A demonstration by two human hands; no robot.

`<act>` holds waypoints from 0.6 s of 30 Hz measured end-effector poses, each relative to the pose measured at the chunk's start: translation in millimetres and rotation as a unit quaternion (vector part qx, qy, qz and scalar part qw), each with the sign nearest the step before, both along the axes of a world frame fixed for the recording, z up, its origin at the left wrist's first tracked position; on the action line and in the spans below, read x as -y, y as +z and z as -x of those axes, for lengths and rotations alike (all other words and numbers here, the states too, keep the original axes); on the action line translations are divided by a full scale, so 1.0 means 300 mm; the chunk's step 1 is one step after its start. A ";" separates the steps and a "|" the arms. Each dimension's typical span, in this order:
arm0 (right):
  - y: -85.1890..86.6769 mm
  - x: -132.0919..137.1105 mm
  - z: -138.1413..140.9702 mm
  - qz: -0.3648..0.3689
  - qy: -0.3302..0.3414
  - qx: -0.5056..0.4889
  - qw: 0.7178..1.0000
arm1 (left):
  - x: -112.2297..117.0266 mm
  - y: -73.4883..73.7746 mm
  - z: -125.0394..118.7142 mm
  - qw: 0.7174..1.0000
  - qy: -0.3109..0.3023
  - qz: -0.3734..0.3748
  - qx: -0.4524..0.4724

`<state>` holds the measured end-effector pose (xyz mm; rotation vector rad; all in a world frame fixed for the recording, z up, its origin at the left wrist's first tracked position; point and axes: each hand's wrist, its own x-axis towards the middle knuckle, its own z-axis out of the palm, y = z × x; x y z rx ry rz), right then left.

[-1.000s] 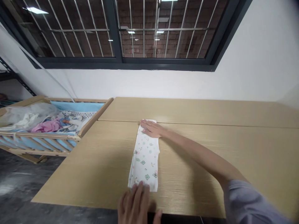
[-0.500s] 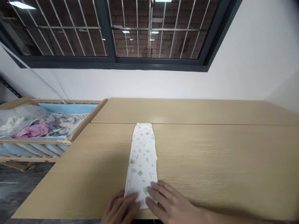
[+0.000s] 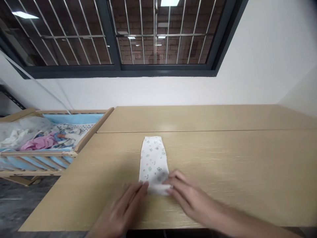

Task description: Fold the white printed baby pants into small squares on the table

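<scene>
A white cloth with small green and pink prints lies folded into a narrow strip on the wooden table. Its near end is turned up and lifted off the table. My left hand holds that end at its left corner. My right hand holds it at the right corner. Both hands are blurred by motion, with fingers pinched on the fabric.
A wooden crib with blue lining and a heap of clothes stands left of the table. A white wall and a barred window lie behind. The table's near edge runs just below my hands.
My right hand came back from the cloth's far end to the near end. Both hands have lifted the near end and moved it away from me, so the cloth looks shorter.
</scene>
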<state>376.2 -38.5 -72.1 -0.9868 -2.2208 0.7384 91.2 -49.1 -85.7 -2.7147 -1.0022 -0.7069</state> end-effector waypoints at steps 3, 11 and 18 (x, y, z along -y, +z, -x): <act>0.033 -0.172 -0.012 0.001 -0.041 -0.019 0.999 | -0.183 0.055 -0.046 1.000 0.002 0.015 0.021; -0.078 -0.697 0.018 0.105 -0.158 -0.056 0.980 | -0.686 0.102 -0.209 0.969 0.156 0.187 -0.027; -0.191 -0.822 0.064 0.112 -0.204 0.036 0.972 | -0.794 -0.021 -0.262 0.952 0.224 0.192 -0.080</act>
